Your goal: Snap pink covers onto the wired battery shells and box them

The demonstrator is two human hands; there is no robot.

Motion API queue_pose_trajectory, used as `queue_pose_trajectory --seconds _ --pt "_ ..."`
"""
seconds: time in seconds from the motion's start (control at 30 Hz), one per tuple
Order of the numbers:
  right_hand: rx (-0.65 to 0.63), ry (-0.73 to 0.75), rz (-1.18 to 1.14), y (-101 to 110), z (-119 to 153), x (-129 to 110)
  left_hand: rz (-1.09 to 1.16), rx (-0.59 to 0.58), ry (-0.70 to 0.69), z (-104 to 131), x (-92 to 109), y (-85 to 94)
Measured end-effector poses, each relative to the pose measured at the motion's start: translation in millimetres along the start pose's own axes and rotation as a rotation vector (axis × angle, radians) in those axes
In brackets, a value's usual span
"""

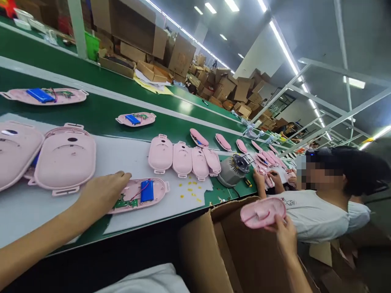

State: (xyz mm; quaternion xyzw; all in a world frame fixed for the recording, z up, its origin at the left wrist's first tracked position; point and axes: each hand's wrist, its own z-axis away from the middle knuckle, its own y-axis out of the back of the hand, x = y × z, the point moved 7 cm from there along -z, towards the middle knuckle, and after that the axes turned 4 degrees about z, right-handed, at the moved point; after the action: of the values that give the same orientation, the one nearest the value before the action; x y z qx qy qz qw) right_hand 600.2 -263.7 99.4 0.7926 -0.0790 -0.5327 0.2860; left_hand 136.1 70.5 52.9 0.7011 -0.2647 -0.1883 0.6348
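Note:
My left hand [105, 190] has its fingers closed at the upper edge of an open pink housing [159, 191] lying on the white sheet; a blue battery [147, 191], red wires and a green circuit board sit inside it. Out to the right, my right hand [284, 232] grips a pink shell [261, 213] by its right end, above an open cardboard box [198, 240]. Large pink shells [65, 160] lie beyond my left forearm. Several smaller ones [161, 152] are in a row at the middle of the sheet.
A grey machine [232, 171] stands on the green bench right of the shells, with a yellow-black tool [248, 182] beside it. Small yellow pieces [190, 189] are scattered on the sheet. Further open housings [136, 119] lie on the green belt. A person [324, 211] works at the right.

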Motion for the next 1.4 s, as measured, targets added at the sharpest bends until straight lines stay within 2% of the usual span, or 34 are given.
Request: queue_pose_trajectory --seconds 0.07,0.13,0.23,0.3,0.37,0.43,0.53,0.67,0.73,0.87,0.93,1.0,1.07,1.13,1.17,1.27,1.33,1.4 --pt "-0.163 -0.079 -0.34 -42.6 1.6 -30.6 0.111 0.023 0.005 -0.7 -3.3 -3.5" --pt "-0.371 -0.102 -0.503 -104.3 15.4 -74.3 0.313 0.07 -0.018 3.5 -8.6 -4.4" --pt "-0.654 -0.157 -0.613 -198.9 59.4 -131.4 0.695 0.141 -0.03 20.4 -22.1 -0.7" --pt "-0.82 -0.171 -0.624 -251.0 95.7 -158.4 0.913 0.189 0.003 36.6 -32.7 2.7" --pt "-0.94 -0.122 -0.617 -289.8 128.9 -180.6 1.053 0.236 0.018 52.9 -38.1 6.4" --pt "-0.982 -0.06 -0.628 -314.8 154.8 -198.3 1.094 0.306 0.012 66.6 -38.5 11.1" --pt "-1.012 -0.021 -0.659 -332.5 184.9 -215.4 1.042 0.474 0.033 79.9 -36.4 17.7" --pt "-1.012 0.012 -0.651 -330.7 209.3 -219.2 0.887 0.772 0.218 91.4 -41.0 21.2" --pt "-0.981 0.006 -0.638 -326.7 213.7 -213.3 0.97 0.803 0.278 90.4 -42.8 15.2" --pt "-0.941 0.007 -0.604 -324.1 208.8 -203.2 1.379 0.64 0.377 78.3 -46.6 -9.4" --pt "-0.895 0.132 -0.506 -322.5 199.0 -210.0 1.538 0.573 0.427 73.6 -49.2 -19.1" --pt "-0.757 0.436 -0.357 -316.0 189.5 -233.6 1.626 0.511 0.448 68.5 -50.4 -24.4" --pt "-0.663 0.819 -0.192 -313.7 196.2 -266.4 1.649 0.466 0.452 63.6 -49.9 -25.1" --pt "-0.728 1.097 -0.008 -325.2 215.4 -290.5 1.639 0.447 0.464 60.4 -48.5 -22.8" --pt "-0.798 1.166 0.083 -334.2 224.6 -297.6 1.624 0.444 0.478 59.7 -48.2 -21.0" --pt "-0.939 1.205 0.239 -359.1 239.4 -311.5 1.493 0.386 0.497 56.0 -51.7 -17.9" --pt "-0.978 1.197 0.248 -370.9 239.1 -318.3 1.336 0.297 0.437 46.7 -57.5 -18.8" --pt "-0.966 1.182 0.21 -371.8 228.0 -320.0 1.223 0.203 0.353 34.1 -63.5 -22.9"
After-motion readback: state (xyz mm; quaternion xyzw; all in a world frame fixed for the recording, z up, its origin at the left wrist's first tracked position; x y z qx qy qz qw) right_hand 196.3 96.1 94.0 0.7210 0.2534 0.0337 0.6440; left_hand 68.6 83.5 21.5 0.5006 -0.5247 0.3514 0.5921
